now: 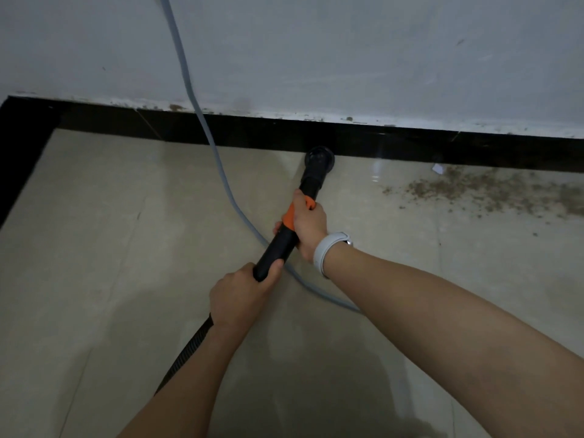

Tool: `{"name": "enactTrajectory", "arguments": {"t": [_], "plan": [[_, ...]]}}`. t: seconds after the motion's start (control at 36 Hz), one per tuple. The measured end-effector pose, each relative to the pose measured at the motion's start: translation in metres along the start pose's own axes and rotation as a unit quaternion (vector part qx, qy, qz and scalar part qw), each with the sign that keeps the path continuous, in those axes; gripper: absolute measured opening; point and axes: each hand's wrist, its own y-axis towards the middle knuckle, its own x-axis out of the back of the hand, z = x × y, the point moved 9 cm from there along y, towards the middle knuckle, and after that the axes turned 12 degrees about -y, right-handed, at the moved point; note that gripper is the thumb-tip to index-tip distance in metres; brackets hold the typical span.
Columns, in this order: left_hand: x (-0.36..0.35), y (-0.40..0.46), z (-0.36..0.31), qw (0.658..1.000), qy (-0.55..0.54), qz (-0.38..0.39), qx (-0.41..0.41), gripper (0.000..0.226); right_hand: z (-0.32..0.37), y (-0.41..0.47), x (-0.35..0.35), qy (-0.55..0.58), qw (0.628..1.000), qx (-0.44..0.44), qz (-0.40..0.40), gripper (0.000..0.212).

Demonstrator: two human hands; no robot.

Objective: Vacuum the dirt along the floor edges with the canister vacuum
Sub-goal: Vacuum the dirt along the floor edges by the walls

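The black vacuum wand [286,238] runs from the middle of the frame up toward 12 o'clock, ending in a round black brush nozzle [319,157] set on the tile floor [126,248] right against the black baseboard [252,131]. An orange collar [290,216] rings the wand partway along.

The right hand [308,226] has its grip clamped around the wand at the orange collar, fingers curled over the top and thumb wrapped beneath; a pale wristband [328,251] sits on that wrist. The left hand [240,295] grips the lower end of the wand, fingers closed round it with the thumb lying along the tube. From under the left hand a ribbed black hose [189,349] trails off toward 7 o'clock.

A grey cable [202,121] drops down the white wall [347,52] from 11 o'clock, crosses the baseboard just left of the nozzle, passes under the wand and curves off beneath the right forearm.

At 2 o'clock from the nozzle, well apart from it, a scatter of brown dirt [493,191] lies along the floor edge, with a small white scrap [437,168] near the baseboard. Chipped paint and brown specks mark the top line of the baseboard.
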Motion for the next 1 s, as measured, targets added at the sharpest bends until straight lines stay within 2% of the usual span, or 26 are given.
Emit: {"name": "enactTrajectory", "arguments": {"t": [0.33, 0.47, 0.56, 0.72, 0.81, 0.89, 1.0], "plan": [[-0.024, -0.011, -0.04, 0.997, -0.009, 0.053, -0.053, 0.047, 0.007, -0.008, 0.057, 0.025, 0.998, -0.007, -0.055, 0.027], [-0.024, -0.018, -0.041, 0.995, -0.004, 0.073, -0.062, 0.05, 0.0, -0.017, 0.066, 0.02, 0.996, -0.01, -0.083, 0.036], [-0.025, -0.017, -0.033, 0.993, -0.014, 0.106, -0.059, 0.054, -0.008, -0.021, 0.068, 0.008, 0.994, -0.021, -0.103, 0.043], [-0.029, -0.025, -0.022, 0.984, -0.054, 0.165, -0.047, 0.054, -0.024, -0.034, 0.076, -0.026, 0.989, -0.044, -0.142, 0.035], [-0.033, -0.03, -0.02, 0.978, -0.069, 0.19, -0.047, 0.054, -0.036, -0.03, 0.083, -0.092, 0.983, -0.046, -0.15, 0.039], [-0.039, -0.035, -0.023, 0.972, -0.065, 0.218, -0.06, 0.056, -0.047, -0.039, 0.101, -0.081, 0.972, -0.066, -0.208, 0.05], [-0.049, -0.042, -0.026, 0.961, -0.048, 0.258, -0.082, 0.055, -0.066, -0.048, 0.118, -0.037, 0.969, -0.089, -0.229, 0.043]]}}
